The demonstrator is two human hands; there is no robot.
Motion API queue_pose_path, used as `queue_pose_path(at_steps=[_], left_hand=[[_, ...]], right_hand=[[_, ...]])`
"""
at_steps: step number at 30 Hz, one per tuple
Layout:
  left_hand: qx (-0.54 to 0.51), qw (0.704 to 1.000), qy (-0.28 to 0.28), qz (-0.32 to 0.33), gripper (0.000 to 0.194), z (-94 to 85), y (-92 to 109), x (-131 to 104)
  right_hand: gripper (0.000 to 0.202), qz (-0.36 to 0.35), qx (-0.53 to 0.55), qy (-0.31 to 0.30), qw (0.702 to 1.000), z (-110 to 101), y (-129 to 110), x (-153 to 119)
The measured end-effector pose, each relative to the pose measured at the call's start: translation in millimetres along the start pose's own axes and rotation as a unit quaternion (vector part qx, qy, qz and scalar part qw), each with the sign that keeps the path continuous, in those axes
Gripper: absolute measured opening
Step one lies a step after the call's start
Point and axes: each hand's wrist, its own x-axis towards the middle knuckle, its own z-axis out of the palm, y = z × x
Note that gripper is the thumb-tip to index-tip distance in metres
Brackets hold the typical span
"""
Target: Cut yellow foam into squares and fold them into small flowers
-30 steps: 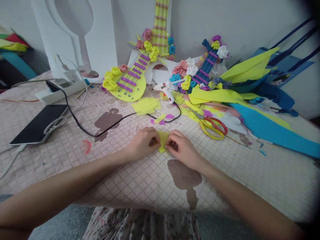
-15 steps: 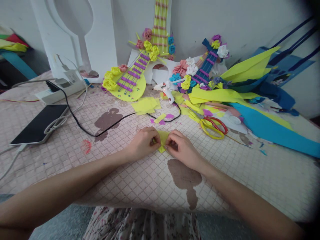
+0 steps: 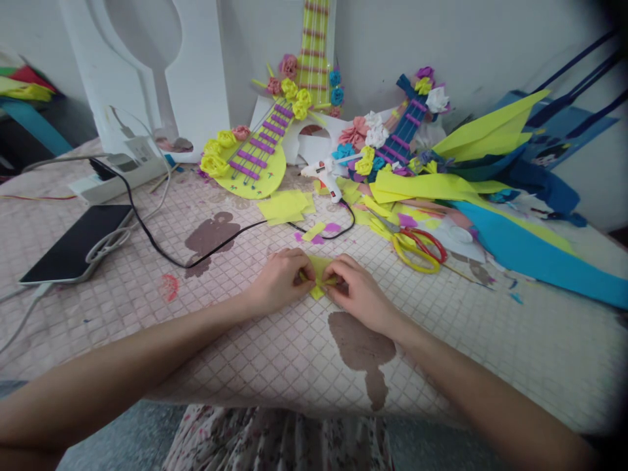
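A small piece of yellow paper (image 3: 318, 267) lies between my two hands near the middle of the table. My left hand (image 3: 285, 278) pinches its left side, fingers curled and pressed together. On the right side, my right hand (image 3: 354, 288) pinches the same paper, the fingertips of both hands close to each other. The paper looks folded or gathered at its lower part, and the fingers partly hide it. Beyond the hands lie a stack of yellow paper squares (image 3: 286, 206) and some purple scraps (image 3: 332, 227).
A white glue gun (image 3: 325, 178) with a black cord, scissors (image 3: 417, 250) and a blue paper strip (image 3: 534, 252) lie beyond and right. Decorated paper guitars (image 3: 258, 163) stand behind. A tablet (image 3: 78, 244) and a power strip (image 3: 120, 183) are at left.
My right fingertips have shifted slightly left towards my left ones, and the paper between them looks more gathered. My left hand has barely moved.
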Motion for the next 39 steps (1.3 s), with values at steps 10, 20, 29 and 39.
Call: queue_pose_path(at_steps=[10, 20, 29, 39], left_hand=[[0.006, 1.000, 0.009, -0.003, 0.005, 1.9, -1.3, -0.7], [0.000, 1.000, 0.006, -0.009, 0.003, 0.2, 2.6, -0.3], [-0.001, 1.000, 0.014, -0.006, 0.006, 0.9, 0.8, -0.7], [-0.003, 1.000, 0.004, -0.017, 0.004, 0.2, 2.9, 0.0]], right_hand=[[0.012, -0.011, 0.001, -0.019, 1.000, -0.9, -2.5, -0.6], [0.011, -0.012, -0.022, -0.013, 1.000, 0.8, -2.8, -0.1], [0.016, 0.002, -0.032, -0.018, 0.999, -0.7, -7.9, -0.5], [0.006, -0.005, 0.004, -0.027, 1.000, -2.9, -1.7, 0.5]])
